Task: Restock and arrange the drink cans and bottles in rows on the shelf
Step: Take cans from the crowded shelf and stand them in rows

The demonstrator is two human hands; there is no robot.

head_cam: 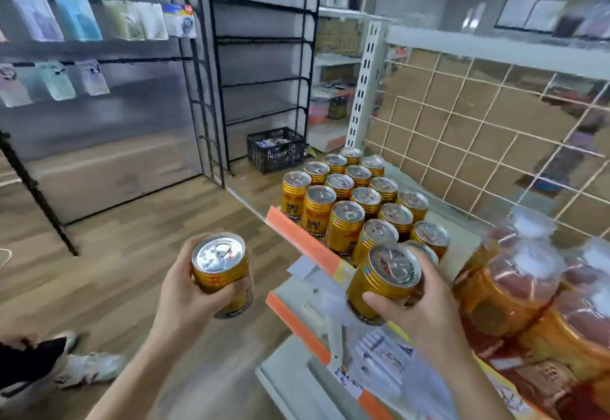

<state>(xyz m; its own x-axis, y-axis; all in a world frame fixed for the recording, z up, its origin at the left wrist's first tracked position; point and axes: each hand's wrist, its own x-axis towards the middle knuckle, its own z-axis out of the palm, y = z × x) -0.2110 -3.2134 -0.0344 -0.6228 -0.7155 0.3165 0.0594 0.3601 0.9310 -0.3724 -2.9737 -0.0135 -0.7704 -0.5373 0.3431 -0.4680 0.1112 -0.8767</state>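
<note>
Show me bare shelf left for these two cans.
Bare shelf lies between the can rows and the bottles, plus a strip along the wire grid behind the rows. The rows are packed tight; the can in the right hand crowds their near end.

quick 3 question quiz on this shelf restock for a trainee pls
1. True or false: the left hand grips the left can out in front of the shelf, not on it.
2. The right can, gripped by the right hand, is: A) upside down B) top up, at the near end of the rows of cans C) crushed
3. Fill in: right of the cans stand ____ with white caps.
Key: 1 true; 2 B; 3 bottles.
</note>
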